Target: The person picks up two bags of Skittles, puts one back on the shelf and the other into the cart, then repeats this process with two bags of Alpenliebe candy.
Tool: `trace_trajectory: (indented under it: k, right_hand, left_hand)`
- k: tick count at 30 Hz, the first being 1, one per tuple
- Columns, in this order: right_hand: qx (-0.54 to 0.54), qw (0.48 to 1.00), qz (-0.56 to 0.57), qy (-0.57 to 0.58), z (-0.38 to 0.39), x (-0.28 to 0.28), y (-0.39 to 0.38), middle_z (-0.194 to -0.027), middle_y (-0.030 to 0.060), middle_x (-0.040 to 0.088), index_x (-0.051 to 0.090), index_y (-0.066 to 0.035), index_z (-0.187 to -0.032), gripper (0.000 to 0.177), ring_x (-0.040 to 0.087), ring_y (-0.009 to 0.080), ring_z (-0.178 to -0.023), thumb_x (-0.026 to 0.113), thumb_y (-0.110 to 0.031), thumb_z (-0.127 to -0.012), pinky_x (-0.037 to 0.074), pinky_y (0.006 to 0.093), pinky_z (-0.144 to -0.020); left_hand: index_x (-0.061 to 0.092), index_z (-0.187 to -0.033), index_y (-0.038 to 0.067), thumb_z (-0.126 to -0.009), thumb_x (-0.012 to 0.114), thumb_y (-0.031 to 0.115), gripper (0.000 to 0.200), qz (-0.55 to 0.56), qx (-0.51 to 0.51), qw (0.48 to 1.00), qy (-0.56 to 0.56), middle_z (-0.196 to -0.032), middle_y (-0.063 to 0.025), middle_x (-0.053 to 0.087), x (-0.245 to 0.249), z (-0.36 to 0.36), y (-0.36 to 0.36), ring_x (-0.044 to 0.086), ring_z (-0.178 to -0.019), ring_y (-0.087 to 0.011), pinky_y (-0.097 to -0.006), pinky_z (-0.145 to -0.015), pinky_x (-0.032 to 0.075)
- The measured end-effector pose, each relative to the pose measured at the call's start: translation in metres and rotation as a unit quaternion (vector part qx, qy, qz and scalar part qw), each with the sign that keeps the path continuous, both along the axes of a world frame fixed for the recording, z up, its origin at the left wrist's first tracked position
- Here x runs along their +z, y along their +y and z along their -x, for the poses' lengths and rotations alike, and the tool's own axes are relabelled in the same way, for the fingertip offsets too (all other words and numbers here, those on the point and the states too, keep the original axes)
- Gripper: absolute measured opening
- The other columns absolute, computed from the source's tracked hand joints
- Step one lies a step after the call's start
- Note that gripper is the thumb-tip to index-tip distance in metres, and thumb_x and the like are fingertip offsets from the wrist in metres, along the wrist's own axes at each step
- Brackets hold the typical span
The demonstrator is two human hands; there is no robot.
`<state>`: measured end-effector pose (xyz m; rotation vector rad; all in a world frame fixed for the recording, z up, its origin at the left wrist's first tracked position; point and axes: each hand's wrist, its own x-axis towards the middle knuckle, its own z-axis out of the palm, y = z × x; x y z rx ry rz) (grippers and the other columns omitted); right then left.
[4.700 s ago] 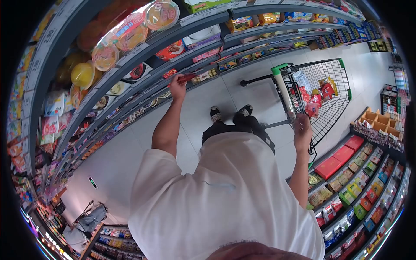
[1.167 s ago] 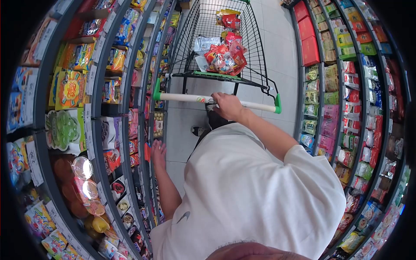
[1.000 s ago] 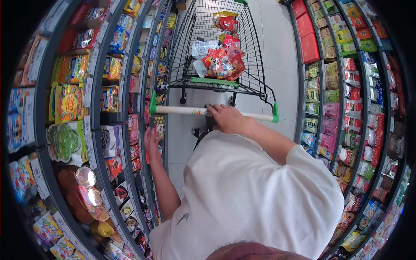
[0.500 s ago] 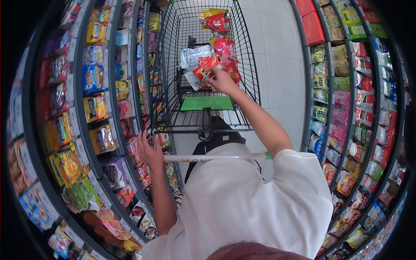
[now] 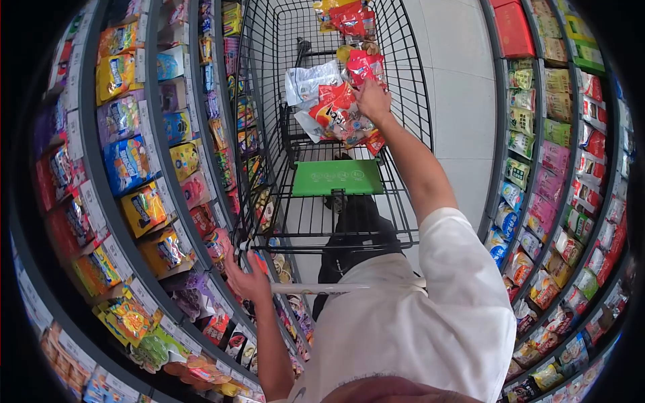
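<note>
Tall shelves (image 5: 89, 134) of bright packets rise beyond our left hand (image 5: 248, 277), and a second set of shelves (image 5: 501, 107) stands well to the right of our right hand (image 5: 373, 101). Between them is the wire cart (image 5: 363, 234), its basket stretching forward past both hands. The heap of snack packets lies in that basket, beneath and around our right hand. Nearer to us than the right hand is a green panel (image 5: 337, 178); the white handle (image 5: 319, 289) runs off just right of the left. Our left fingers spread loosely at the cart's rear corner, seemingly holding nothing; we cannot tell if they touch it. Our right fingers bend down onto a pinkish-red packet (image 5: 365, 66); their grip is hidden. Just left of them lie a silver-white bag (image 5: 312, 79) and a red packet (image 5: 332, 104) with black lettering. We judge the step in hand to be handling the heap; the next move calls for a pinch on one packet, clear of its neighbours.
</note>
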<state>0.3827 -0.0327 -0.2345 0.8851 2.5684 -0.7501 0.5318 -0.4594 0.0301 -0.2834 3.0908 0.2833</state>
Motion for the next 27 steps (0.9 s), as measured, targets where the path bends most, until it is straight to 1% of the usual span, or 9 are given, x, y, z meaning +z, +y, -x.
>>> trace_trajectory:
  k: [1,4,7,11,14,18,21,25,27]
  right_hand:
    - [0.008,0.999,-0.001,-0.032,0.005,0.006,-0.007,-0.123,0.0166,0.062,0.051,-0.004,-0.129,0.053,0.054,0.0338,-0.121,0.057,-0.042,-0.092,0.036,0.0556,-0.099]
    - [0.029,0.997,-0.031,-0.065,0.017,-0.007,-0.017,-0.114,0.0142,0.067,0.06,-0.008,-0.121,0.044,0.058,0.0339,-0.114,0.054,-0.042,-0.093,0.035,0.057,-0.098]
    - [0.134,0.984,-0.062,-0.099,0.022,-0.018,-0.012,-0.11,0.0132,0.07,0.066,-0.01,-0.113,0.036,0.063,0.0349,-0.109,0.053,-0.035,-0.092,0.04,0.0547,-0.098]
    - [0.079,0.978,0.043,-0.189,0.034,-0.053,0.001,-0.118,0.0179,0.067,0.068,-0.008,-0.112,0.034,0.065,0.0361,-0.109,0.053,-0.022,-0.086,0.052,0.0455,-0.089]
    - [0.027,0.99,0.017,-0.137,0.036,-0.066,0.0,-0.114,0.0199,0.068,0.068,-0.006,-0.111,0.034,0.065,0.0371,-0.108,0.051,-0.023,-0.088,0.051,0.047,-0.09]
    - [-0.011,0.998,-0.049,0.038,0.051,-0.085,0.008,-0.119,0.0217,0.061,0.057,-0.002,-0.117,0.036,0.063,0.0376,-0.107,0.058,-0.019,-0.085,0.051,0.0504,-0.088]
    - [0.095,0.983,-0.141,0.074,0.065,-0.088,0.019,-0.122,0.0208,0.057,0.052,-0.003,-0.12,0.041,0.062,0.0373,-0.106,0.061,-0.015,-0.082,0.053,0.0501,-0.086]
    - [0.077,0.995,-0.069,0.012,0.098,-0.074,0.035,-0.152,0.0126,0.033,0.03,-0.008,-0.145,0.069,0.058,0.0371,-0.116,0.06,-0.014,-0.083,0.051,0.0457,-0.094]
    - [0.07,0.996,-0.057,0.014,0.101,-0.095,0.047,-0.154,0.0119,0.03,0.028,-0.008,-0.146,0.07,0.058,0.0365,-0.117,0.057,-0.011,-0.083,0.051,0.0456,-0.095]
  left_hand:
    - [0.058,-0.126,0.008,-0.09,0.066,0.03,0.043,0.002,0.001,1.0,0.0,-0.123,-0.0126,0.062,0.0,0.002,0.001,0.058,-0.111,-0.0329,-0.0435,-0.094,0.041]
    - [0.06,-0.123,0.008,-0.089,0.068,0.028,0.04,-0.002,-0.002,1.0,0.002,-0.125,-0.0121,0.061,0.0,0.008,0.003,0.057,-0.112,-0.0333,-0.0441,-0.094,0.041]
    - [0.063,-0.119,0.008,-0.087,0.071,0.026,0.038,0.007,-0.032,0.999,-0.006,-0.128,-0.0122,0.06,-0.003,0.009,-0.001,0.057,-0.114,-0.0343,-0.0444,-0.095,0.041]
    - [0.065,-0.119,0.007,-0.086,0.073,0.021,0.037,0.021,-0.045,0.998,-0.04,-0.134,-0.0177,0.055,-0.002,0.014,-0.002,0.052,-0.121,-0.0371,-0.0483,-0.1,0.039]
    - [0.064,-0.119,0.006,-0.085,0.074,0.019,0.038,0.014,-0.038,0.997,-0.059,-0.136,-0.0184,0.052,-0.001,0.015,-0.003,0.05,-0.124,-0.038,-0.0499,-0.1,0.039]
    - [0.064,-0.117,0.004,-0.081,0.077,0.013,0.039,-0.006,-0.055,0.997,-0.048,-0.134,-0.0189,0.053,-0.003,0.015,-0.005,0.051,-0.123,-0.0366,-0.0492,-0.098,0.041]
    - [0.065,-0.113,0.003,-0.078,0.08,0.014,0.04,-0.045,-0.044,0.998,-0.024,-0.127,-0.0203,0.058,-0.009,0.012,-0.008,0.055,-0.118,-0.0378,-0.0488,-0.097,0.041]
    - [0.065,-0.113,0.001,-0.079,0.077,0.009,0.037,-0.062,-0.032,0.997,-0.026,-0.124,-0.021,0.059,-0.006,0.015,-0.004,0.053,-0.119,-0.0373,-0.0482,-0.098,0.041]
    - [0.065,-0.113,0.0,-0.081,0.076,0.007,0.035,-0.075,-0.014,0.997,-0.032,-0.123,-0.0209,0.059,-0.005,0.017,0.003,0.052,-0.12,-0.0369,-0.0477,-0.098,0.042]
